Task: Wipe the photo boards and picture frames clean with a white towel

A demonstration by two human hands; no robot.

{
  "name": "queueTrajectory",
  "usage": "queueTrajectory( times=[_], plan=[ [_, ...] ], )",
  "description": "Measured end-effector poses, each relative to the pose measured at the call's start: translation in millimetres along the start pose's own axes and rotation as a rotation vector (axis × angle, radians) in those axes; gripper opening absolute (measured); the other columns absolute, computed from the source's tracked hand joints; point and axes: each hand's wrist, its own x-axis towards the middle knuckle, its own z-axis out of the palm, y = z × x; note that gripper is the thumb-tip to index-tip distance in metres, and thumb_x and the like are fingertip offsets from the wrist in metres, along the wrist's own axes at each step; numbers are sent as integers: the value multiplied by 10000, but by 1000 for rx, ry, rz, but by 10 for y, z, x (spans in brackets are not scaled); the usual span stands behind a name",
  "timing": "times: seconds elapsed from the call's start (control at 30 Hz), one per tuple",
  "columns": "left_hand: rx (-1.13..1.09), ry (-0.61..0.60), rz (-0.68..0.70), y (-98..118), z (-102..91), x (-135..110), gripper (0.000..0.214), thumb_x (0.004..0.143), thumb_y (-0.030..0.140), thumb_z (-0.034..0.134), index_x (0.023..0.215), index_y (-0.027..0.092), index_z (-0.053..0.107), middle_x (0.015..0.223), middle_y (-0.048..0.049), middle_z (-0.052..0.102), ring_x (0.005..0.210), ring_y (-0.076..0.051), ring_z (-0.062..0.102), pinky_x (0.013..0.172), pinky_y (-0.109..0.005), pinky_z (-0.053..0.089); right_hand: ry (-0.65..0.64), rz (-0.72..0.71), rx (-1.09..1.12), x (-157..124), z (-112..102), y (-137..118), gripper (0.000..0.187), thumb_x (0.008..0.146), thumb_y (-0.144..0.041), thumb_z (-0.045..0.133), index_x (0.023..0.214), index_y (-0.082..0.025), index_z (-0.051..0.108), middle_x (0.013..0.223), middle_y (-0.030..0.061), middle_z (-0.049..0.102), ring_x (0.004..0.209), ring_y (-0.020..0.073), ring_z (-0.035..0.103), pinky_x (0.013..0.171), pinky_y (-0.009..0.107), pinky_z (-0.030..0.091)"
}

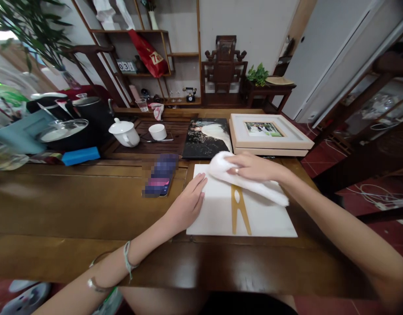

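A white board (217,214) with a gold stand piece (239,210) on it lies flat on the wooden table (73,205) in front of me. My left hand (186,203) rests flat on the board's left edge, fingers stretched out. My right hand (254,167) presses a white cloth (263,188) onto the upper part of the board, fingers closed on the cloth.
A phone (160,175) lies left of the board. Behind are a dark photo print (204,138), stacked white picture frames (269,133), a tea tray with a white teapot (124,132) and cup (157,131), kettles (90,111) and a blue sponge (81,155) at left.
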Motion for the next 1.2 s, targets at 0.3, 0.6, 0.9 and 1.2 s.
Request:
queueTrajectory(
  times=[0.3,0.6,0.9,1.2],
  plan=[
    [-141,125,-26,-16,17,30,435,943,218,373,1337,75,492,1466,-199,446,1398,-271,376,1172,-480,282,233,218,-290,-600,168,47,154,868,-180,388,877,-181,541,775,59,577,685,204,500,639,310,323],
    [-826,391,-290,-64,-137,114,343,900,344,489,1186,173,570,1315,-115,591,1257,-256,535,1083,-445,389,162,-351,-471,-161,941,-743,322,834,-173,527,1120,-192,674,1231,188,581,1261,376,446,1041,592,286],
    [-578,182,-322,74,-256,12,403,864,359,551,1224,180,513,1347,-142,565,1250,-275,530,1063,-471,397,128,-334,-291,-1150,664,-549,260,807,-181,560,1027,-205,696,1244,160,617,1279,289,491,1126,563,283],
    [-1070,237,-805,183,-470,150,395,837,288,619,1209,179,543,1084,-123,708,1025,-223,676,960,-382,482,276,-190,-259,-1274,792,-17,290,754,-86,518,971,-181,686,1430,151,492,1431,331,247,1108,682,174]
  ],
)
